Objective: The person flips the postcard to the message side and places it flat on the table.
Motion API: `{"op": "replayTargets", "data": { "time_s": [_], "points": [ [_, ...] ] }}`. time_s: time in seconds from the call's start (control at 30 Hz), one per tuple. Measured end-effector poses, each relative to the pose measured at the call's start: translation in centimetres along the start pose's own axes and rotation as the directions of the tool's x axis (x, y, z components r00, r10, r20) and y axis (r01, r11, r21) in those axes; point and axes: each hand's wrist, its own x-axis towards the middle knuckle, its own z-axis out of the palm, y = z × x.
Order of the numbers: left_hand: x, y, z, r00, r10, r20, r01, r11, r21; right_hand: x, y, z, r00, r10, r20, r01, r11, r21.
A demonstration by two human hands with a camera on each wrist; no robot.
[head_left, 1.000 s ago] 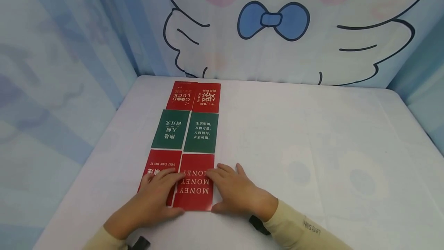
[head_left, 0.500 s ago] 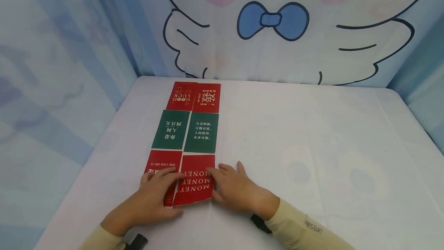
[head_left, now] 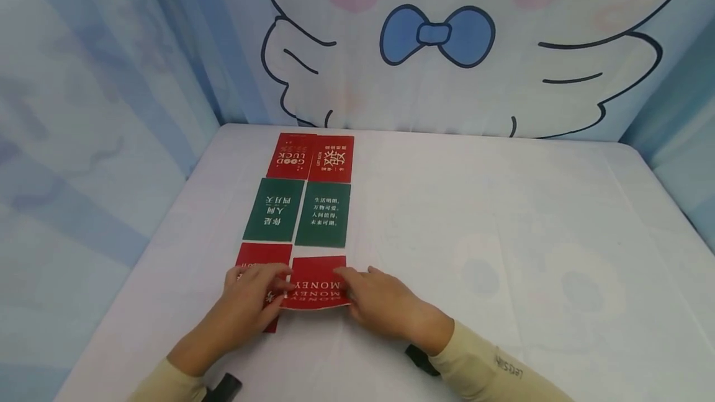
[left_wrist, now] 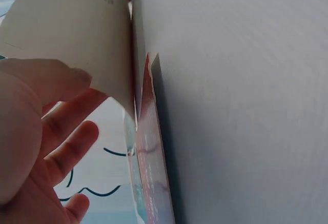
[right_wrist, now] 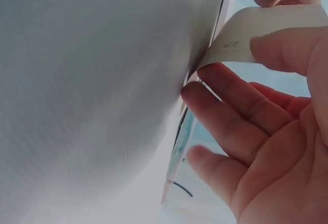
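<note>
A red card printed MONEY (head_left: 317,268) is bent, its near edge raised off the table. My left hand (head_left: 237,315) pinches its left side, and my right hand (head_left: 388,306) pinches its right side. In the left wrist view the card's pale back (left_wrist: 66,24) curves upward, the left thumb (left_wrist: 72,78) pressed on it. From the right wrist, the right thumb (right_wrist: 282,49) lies on the same plain back. Another red card (head_left: 262,253) lies flat beside it, partly hidden beneath my left hand.
Two green cards, one on the left (head_left: 274,209) and one on the right (head_left: 323,214), lie just beyond. Two red cards, GOOD LUCK (head_left: 292,155) and its neighbour (head_left: 331,159), sit at the far edge. White cloth (head_left: 503,234) covers the table; a printed curtain (head_left: 447,92) hangs behind.
The MONEY card lay flat a second ago; its near edge has come up and bent, and the card has shifted slightly nearer. Both hands have closed in on its sides.
</note>
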Motion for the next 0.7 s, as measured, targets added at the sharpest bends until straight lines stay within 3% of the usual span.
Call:
{"op": "replayTargets", "data": {
  "time_s": [0.1, 0.2, 0.3, 0.43, 0.57, 0.7],
  "points": [
    [0.1, 0.1, 0.2, 0.998, 0.033, -0.056, -0.034, 0.999, -0.011, 0.0, 0.0, -0.1, 0.999, 0.0, -0.043, 0.0, 1.0, -0.003],
    [0.2, 0.5, 0.2, 0.996, 0.031, -0.087, -0.035, 0.999, -0.041, 0.0, 0.0, -0.1, 0.988, -0.037, -0.152, 0.034, 0.999, -0.022],
    [0.3, 0.9, 0.0, 0.992, -0.02, -0.123, 0.009, 0.996, -0.091, 0.0, 0.2, 0.0, 0.951, -0.066, -0.302, 0.075, 0.997, 0.017],
    [0.4, 1.2, -0.3, 0.976, -0.073, -0.205, 0.043, 0.988, -0.147, 0.0, 0.5, 0.3, 0.88, -0.064, -0.47, 0.143, 0.981, 0.134],
    [0.4, 1.2, -0.5, 0.959, -0.068, -0.275, 0.024, 0.986, -0.162, 0.0, 0.4, 0.6, 0.835, -0.05, -0.547, 0.187, 0.962, 0.197],
    [0.5, 1.2, -0.7, 0.952, -0.061, -0.298, 0.011, 0.986, -0.166, 0.1, 0.3, 0.6, 0.819, -0.067, -0.569, 0.213, 0.958, 0.194]
  ]
}}
